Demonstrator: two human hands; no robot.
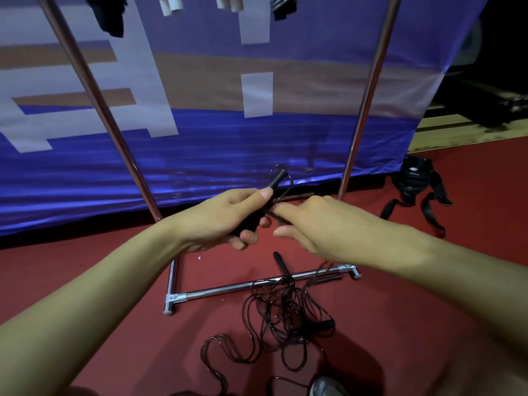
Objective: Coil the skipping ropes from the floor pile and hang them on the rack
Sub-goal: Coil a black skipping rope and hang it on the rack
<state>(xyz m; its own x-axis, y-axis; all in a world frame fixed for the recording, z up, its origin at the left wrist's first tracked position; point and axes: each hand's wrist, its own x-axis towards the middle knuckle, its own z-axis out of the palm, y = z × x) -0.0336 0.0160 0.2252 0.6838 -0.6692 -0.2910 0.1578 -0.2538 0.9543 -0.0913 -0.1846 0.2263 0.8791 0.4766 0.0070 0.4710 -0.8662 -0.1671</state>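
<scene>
The left hand (225, 221) grips a black rope handle (267, 200), thumb pressed on top. The right hand (311, 224) pinches thin cord beside it; its fingertips are blurred. Below, near the rack (245, 287) base bar, the rope pile (283, 318) tangles on the red floor (428, 324), partly cut off at the frame's bottom edge.

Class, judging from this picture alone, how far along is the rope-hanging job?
Done: some dark and white items already hang at the rack's top. In hand: the left hand grips black handles while the right hand pinches the cord. Left: a tangled rope pile lies on the red floor.
</scene>
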